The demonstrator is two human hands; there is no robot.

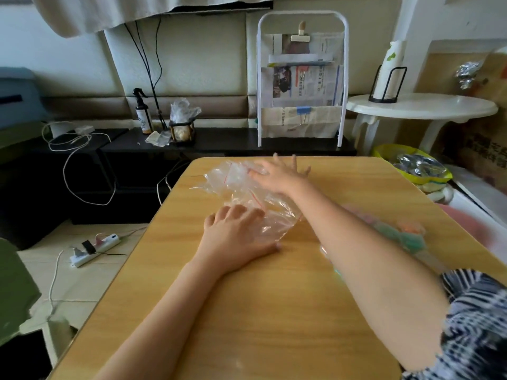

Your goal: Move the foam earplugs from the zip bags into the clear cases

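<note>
Head view: the left hand (236, 237) lies flat, fingers loosely spread, pressing the near end of a heap of clear zip bags (247, 193) on the wooden table (274, 311); nothing is pinched. The right hand (277, 174) reaches across w/ fingers splayed and straight, palm down on the far end of the same heap, also gripping nothing. The bags, crumpled film w/ thin red zip lines, sit mid-table toward the far edge and look flat (no earplugs can be made out inside them). Under and behind the right forearm, near the table's right edge, a blurred patch of green, orange and pink (406, 234) may be foam earplugs, perhaps w/ the clear cases, but motion blur makes that impossible to confirm. Judged risks: the slick film could slide off the far edge if the right hand pushes rather than presses, and the sweeping forearm, close over the coloured cluster, could knock pieces off the right side to the floor.
</note>
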